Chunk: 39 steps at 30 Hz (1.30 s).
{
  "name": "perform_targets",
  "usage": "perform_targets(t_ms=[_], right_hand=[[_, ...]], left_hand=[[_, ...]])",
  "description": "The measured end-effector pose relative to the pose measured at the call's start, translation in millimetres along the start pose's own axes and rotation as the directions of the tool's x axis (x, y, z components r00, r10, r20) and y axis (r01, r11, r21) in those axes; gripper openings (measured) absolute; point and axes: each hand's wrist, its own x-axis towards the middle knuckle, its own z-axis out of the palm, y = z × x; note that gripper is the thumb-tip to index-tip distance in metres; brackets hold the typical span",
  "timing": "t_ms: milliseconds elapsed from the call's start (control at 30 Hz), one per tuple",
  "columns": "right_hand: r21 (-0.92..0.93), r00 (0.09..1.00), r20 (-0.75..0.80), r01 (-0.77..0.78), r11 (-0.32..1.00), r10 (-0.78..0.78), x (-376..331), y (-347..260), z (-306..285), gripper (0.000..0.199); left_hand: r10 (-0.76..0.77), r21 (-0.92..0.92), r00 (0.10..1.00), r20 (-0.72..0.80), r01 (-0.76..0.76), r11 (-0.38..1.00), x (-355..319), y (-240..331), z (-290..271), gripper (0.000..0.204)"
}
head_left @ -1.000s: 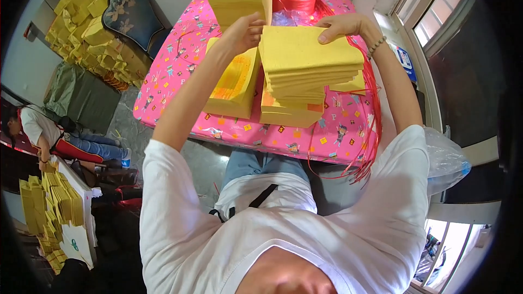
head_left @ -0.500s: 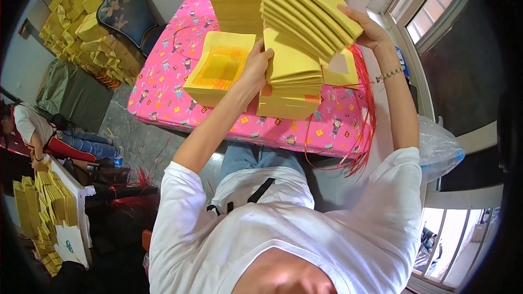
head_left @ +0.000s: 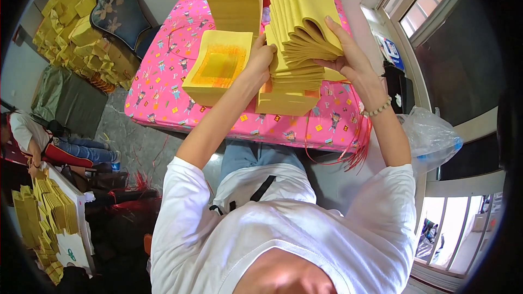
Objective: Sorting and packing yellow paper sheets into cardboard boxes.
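A thick bundle of folded yellow paper point(head_left: 305, 11) stands fanned on its edge, its lower sheets curling open. My right hand point(head_left: 348, 54) is closed round the bundle's right side, fingers beneath and thumb on the outer face. At its left side, my left hand point(head_left: 261, 57) has its fingers bent against the edges of the folded sheets. Below both hands is a squared stack of yellow paper point(head_left: 289, 100). Just left of my left hand lies a shorter yellow stack with an orange print point(head_left: 220, 65). Behind it rises a tall yellow paper stack point(head_left: 231, 5).
The stacks rest on a table with a pink patterned cover point(head_left: 158, 92). Red plastic strips point(head_left: 357, 152) hang off its right front corner. A clear plastic bag point(head_left: 433, 139) is by the window. At far left, another person point(head_left: 32, 136) sits beside more folded yellow paper point(head_left: 54, 201).
My right hand has come down and inward, bringing the bundle from a tilted, raised position to stand above the stack. My left hand stays nearly in place.
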Motion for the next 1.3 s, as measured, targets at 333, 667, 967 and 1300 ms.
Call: perform_targets(t_ms=[333, 667, 967, 1300], right_hand=[[-0.127, 0.994, -0.079, -0.091, 0.988, 0.082, 2, 23, 3, 0.056], [-0.165, 0.997, -0.038, -0.077, 0.983, 0.072, -3, 22, 8, 0.064], [-0.221, 0.994, -0.017, -0.111, 0.969, 0.110, -2, 27, 3, 0.071], [-0.882, 0.994, 0.027, -0.026, 0.470, 0.106, 12, -15, -33, 0.082]], left_hand=[[-0.127, -0.240, 0.991, -0.045, 0.112, 0.964, 10, -7, -3, 0.044], [-0.222, -0.401, 0.975, 0.007, 0.206, 0.893, -25, 27, 26, 0.050], [-0.164, -0.260, 0.974, 0.159, 0.201, 0.944, -23, 37, 27, 0.074], [-0.056, -0.020, 0.990, 0.128, 0.059, 0.998, -10, 42, 23, 0.065]])
